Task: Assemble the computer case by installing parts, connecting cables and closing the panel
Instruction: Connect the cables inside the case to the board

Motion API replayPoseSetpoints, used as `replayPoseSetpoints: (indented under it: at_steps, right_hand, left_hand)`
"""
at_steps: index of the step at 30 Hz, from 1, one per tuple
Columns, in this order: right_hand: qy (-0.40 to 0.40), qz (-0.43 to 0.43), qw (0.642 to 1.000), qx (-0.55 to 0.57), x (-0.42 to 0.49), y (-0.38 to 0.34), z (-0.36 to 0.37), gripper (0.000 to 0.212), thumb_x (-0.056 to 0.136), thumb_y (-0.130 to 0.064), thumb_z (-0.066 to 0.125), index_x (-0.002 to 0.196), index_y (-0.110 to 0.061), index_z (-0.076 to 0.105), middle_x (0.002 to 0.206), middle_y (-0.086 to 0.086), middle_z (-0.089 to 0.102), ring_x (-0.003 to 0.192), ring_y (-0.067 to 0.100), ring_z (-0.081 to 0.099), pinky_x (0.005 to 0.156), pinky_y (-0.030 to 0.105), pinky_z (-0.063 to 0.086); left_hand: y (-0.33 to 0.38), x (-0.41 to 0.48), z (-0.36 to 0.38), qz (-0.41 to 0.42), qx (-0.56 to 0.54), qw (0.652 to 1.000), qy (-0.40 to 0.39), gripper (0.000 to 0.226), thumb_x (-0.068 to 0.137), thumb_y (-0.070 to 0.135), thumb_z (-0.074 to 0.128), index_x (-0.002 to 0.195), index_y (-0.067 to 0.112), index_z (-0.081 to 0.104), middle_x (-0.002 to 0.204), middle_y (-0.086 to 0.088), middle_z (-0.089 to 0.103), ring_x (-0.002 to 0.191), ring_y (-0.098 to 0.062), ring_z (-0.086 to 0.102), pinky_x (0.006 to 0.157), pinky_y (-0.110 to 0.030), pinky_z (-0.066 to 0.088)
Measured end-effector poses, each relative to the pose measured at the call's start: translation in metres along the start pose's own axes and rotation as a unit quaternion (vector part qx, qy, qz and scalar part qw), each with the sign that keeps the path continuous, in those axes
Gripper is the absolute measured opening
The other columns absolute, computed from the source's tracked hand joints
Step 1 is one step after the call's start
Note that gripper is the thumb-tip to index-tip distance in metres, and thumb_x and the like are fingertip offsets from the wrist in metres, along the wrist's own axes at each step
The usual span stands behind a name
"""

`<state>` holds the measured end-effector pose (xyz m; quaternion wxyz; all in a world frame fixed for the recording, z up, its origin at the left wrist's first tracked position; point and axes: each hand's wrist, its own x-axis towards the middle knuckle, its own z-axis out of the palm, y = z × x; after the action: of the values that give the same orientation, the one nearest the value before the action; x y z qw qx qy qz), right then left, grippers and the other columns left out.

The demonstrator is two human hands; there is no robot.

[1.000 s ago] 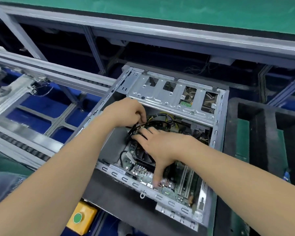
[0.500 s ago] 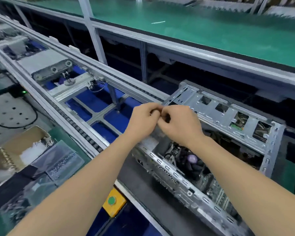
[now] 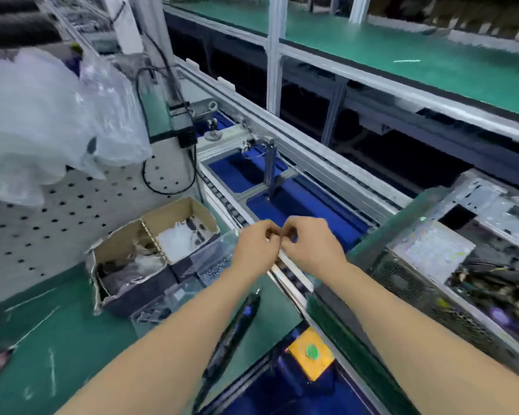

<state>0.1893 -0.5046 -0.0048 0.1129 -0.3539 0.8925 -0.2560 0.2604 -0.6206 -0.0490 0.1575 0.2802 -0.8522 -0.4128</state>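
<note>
Computer case point(image 3: 402, 283) lies open side up at the right edge of the view, its perforated end panel turned toward the person and a tangle of dark cables point(image 3: 486, 283) showing inside. Both hands are out of the case and to its left, not touching it. The right hand point(image 3: 312, 250) is the nearer of the two to the case, just beside its end corner, and the left hand point(image 3: 256, 250) is one hand further left. The hands are drawn together, fingers curled, fingertips meeting between them. Whether they pinch something small there cannot be told through the blur.

Under the hands a metal conveyor rail point(image 3: 291, 277) runs along the left of the case. Near the case's lower left corner sits a yellow box with a green button point(image 3: 310, 353). Further left of the case, beyond the hands, a long dark tool point(image 3: 237, 324) lies on a green mat point(image 3: 57, 339). An open cardboard box point(image 3: 117, 247) with white bits in it stands beside the mat. Well to the left of the case, crumpled clear plastic bags point(image 3: 42, 115) are heaped above a perforated grey panel point(image 3: 72, 205).
</note>
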Motion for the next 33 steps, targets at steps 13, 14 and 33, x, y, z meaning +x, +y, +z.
replayPoseSetpoints:
  at_steps: [13, 14, 33]
  right_hand:
    - [-0.093, -0.013, 0.993, 0.073, 0.072, -0.118, 0.136, 0.019, 0.093, -0.013, 0.061, 0.102, -0.017, 0.077, 0.097, 0.002, 0.075, 0.088, 0.018, 0.067, 0.075, 0.028, 0.053]
    - [-0.099, -0.011, 0.992, 0.078, 0.071, -0.117, 0.14, 0.019, 0.093, -0.013, 0.062, 0.102, -0.018, 0.078, 0.098, 0.001, 0.075, 0.089, 0.018, 0.068, 0.078, 0.029, 0.055]
    - [-0.108, 0.014, 0.991, 0.083, 0.075, -0.107, 0.139, 0.019, 0.095, -0.015, 0.062, 0.104, -0.018, 0.078, 0.091, -0.006, 0.071, 0.08, 0.009, 0.065, 0.06, 0.01, 0.041]
  left_hand:
    - [-0.19, 0.096, -0.118, -0.17, 0.311, 0.933, -0.066, 0.028, 0.093, -0.001, 0.053, 0.12, -0.003, 0.059, 0.126, -0.022, 0.058, 0.116, -0.036, 0.061, 0.088, -0.038, 0.052]
    - [-0.198, 0.1, -0.112, -0.165, 0.321, 0.929, -0.086, 0.028, 0.095, 0.001, 0.052, 0.122, -0.002, 0.058, 0.127, -0.021, 0.059, 0.119, -0.034, 0.06, 0.091, -0.036, 0.051]
    - [-0.191, 0.109, -0.117, -0.253, 0.239, 0.936, -0.058, 0.017, 0.085, 0.001, 0.059, 0.102, -0.002, 0.059, 0.107, -0.02, 0.065, 0.091, -0.037, 0.07, 0.071, -0.04, 0.062]
